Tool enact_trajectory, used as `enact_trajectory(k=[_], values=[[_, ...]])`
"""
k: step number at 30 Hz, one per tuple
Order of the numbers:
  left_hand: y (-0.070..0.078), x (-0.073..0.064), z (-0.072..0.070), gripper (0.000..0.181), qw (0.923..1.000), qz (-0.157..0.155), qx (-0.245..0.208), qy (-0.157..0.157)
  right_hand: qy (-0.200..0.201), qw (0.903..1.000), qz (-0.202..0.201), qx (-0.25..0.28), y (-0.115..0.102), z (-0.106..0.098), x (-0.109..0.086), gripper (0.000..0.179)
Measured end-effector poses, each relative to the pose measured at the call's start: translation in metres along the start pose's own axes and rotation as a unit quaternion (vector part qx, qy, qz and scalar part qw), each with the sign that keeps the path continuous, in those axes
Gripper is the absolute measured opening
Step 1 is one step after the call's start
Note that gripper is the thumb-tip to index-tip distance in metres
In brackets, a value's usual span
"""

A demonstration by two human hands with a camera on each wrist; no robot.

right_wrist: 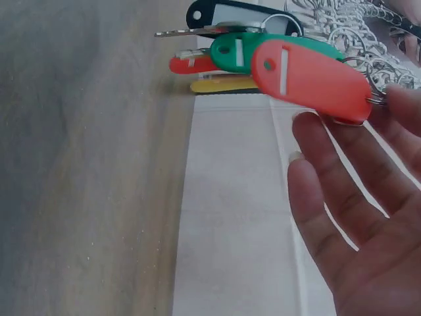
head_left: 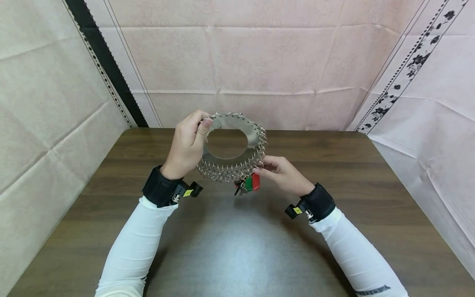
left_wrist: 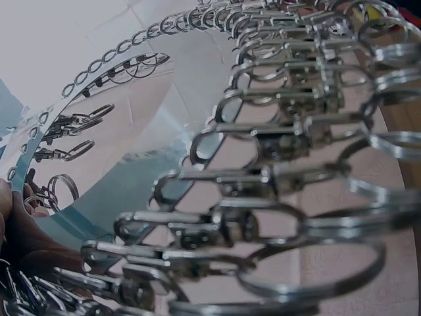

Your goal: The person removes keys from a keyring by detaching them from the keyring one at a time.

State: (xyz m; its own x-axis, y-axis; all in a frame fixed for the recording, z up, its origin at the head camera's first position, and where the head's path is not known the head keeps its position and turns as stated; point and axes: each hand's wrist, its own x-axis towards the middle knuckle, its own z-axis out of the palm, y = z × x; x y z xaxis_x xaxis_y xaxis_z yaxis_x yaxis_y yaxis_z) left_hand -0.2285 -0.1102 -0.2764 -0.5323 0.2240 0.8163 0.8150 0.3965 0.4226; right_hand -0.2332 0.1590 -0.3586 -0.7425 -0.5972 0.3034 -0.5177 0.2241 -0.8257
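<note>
A flat metal ring (head_left: 254, 138) with a large round hole is held up above the table, tilted. Small swivel clasps (left_wrist: 276, 146) with split rings hang all round its rim. My left hand (head_left: 187, 144) grips the ring's left edge, thumb on the face. At the lower right, my right hand (head_left: 281, 174) pinches the split ring of a red key tag (right_wrist: 312, 80) between thumb and finger; its other fingers are spread. Behind that tag hang a green tag (right_wrist: 231, 55), a black one (right_wrist: 200, 16), a yellow one (right_wrist: 227, 84) and a key (right_wrist: 194, 31).
The brown wooden table (head_left: 230, 247) lies below both hands. Its back edge meets a pale cloth backdrop (head_left: 259, 62), and more cloth (head_left: 438, 140) hangs along the sides. Black camera bands (head_left: 161, 187) sit on both wrists.
</note>
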Motion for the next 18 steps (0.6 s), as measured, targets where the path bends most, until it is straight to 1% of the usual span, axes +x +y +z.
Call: enact_trajectory(k=[4,8,15,16,18], values=[[0.001,0.000,-0.001,0.036,1.0000,-0.007,0.002,0.001,0.019,0.9998,-0.008,-0.005,-0.001,-0.002,0.000,0.013],[0.000,0.001,-0.002,0.038,0.9997,-0.019,0.010,0.008,0.033,0.9993,-0.014,-0.014,-0.004,-0.011,-0.002,0.012],[-0.004,0.001,-0.002,0.036,0.9993,-0.029,0.016,0.015,0.061,0.9966,-0.017,-0.052,-0.044,-0.025,-0.010,0.012],[-0.005,0.001,-0.002,0.036,0.9993,-0.030,0.018,0.016,0.067,0.9958,-0.023,-0.058,-0.045,-0.027,-0.010,0.012],[-0.006,0.001,-0.001,0.034,0.9992,-0.032,0.020,0.015,0.082,0.9940,-0.033,-0.065,-0.040,-0.030,-0.010,0.011]])
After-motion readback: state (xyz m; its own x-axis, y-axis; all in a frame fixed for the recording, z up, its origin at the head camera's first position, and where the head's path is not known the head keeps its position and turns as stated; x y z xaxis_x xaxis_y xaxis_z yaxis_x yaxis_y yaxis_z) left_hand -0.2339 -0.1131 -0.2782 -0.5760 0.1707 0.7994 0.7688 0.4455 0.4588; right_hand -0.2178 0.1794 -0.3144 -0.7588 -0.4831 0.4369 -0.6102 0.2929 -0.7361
